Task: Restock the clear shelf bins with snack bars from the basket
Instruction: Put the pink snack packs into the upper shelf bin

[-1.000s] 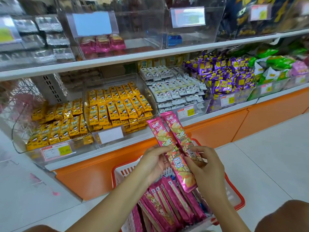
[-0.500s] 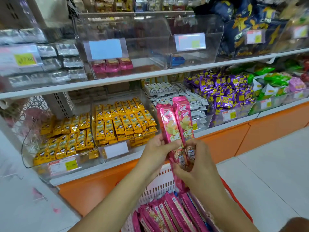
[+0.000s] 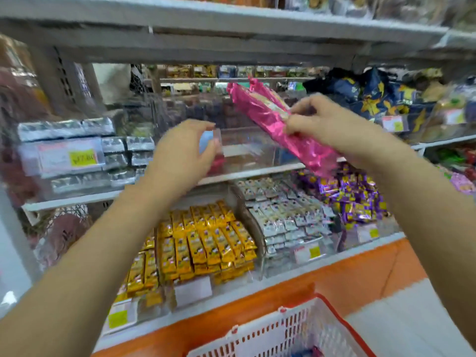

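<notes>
Glossy pink snack bars [image 3: 280, 124], white slotted basket [image 3: 296, 328] with red rim, yellow wrapped bars [image 3: 206, 243], purple packets [image 3: 355, 197], silver packets [image 3: 283, 222], orange shelf base [image 3: 347, 276], navy bags [image 3: 371, 96] printed yellow

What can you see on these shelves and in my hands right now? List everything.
pink foil snack bars: at least two, pink, raised over the bin
clear plastic bin: one, transparent, middle shelf
yellow wrapped bars: many, yellow, lower shelf bins
silver-white packets: many, right of the yellow bars
purple packets: many, lower shelf, far right
silver flat packs: several, middle shelf, left
dark blue bags: several, navy and yellow, right
white slotted basket with red rim: one, bottom
left hand: at the bin's front, grip unclear
right hand: grips the pink bars
</notes>
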Tool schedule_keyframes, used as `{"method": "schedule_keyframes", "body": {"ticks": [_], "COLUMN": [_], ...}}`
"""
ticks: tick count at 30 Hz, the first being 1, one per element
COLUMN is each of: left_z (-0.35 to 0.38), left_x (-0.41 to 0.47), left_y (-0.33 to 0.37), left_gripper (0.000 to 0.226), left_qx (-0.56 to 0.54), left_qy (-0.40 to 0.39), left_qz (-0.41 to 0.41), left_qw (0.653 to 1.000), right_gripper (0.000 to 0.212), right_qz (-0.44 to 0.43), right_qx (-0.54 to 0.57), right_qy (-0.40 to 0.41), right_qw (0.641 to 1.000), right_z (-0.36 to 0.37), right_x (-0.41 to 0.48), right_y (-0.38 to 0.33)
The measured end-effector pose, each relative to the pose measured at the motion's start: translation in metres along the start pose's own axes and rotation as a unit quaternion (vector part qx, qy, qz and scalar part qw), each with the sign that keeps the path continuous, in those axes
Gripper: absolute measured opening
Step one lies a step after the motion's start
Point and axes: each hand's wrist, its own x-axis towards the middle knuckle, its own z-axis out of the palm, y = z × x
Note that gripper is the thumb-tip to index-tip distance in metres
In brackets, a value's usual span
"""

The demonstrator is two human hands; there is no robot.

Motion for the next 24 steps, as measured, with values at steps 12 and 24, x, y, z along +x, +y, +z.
{"method": "schedule_keyframes", "body": {"ticks": [12, 24], "left_z": [-0.004, -0.007], "left_x": [0.022, 0.023], "left_y": [-0.036, -0.049], "left_gripper": [0.058, 0.059], "left_qx": [0.171, 0.135], "left_qy": [-0.131, -0.13], "left_qz": [0.058, 0.095], "left_qw": [0.975, 0.978], "right_gripper": [0.018, 0.038], "right_qz": [0.142, 0.156], "right_qx": [-0.256, -0.404], "right_qy": [-0.243, -0.282], "right_qw": [0.925, 0.856], "right_z": [0.035, 0.111], "right_x": [0.167, 0.204], "right_y": [-0.084, -0.034]}}
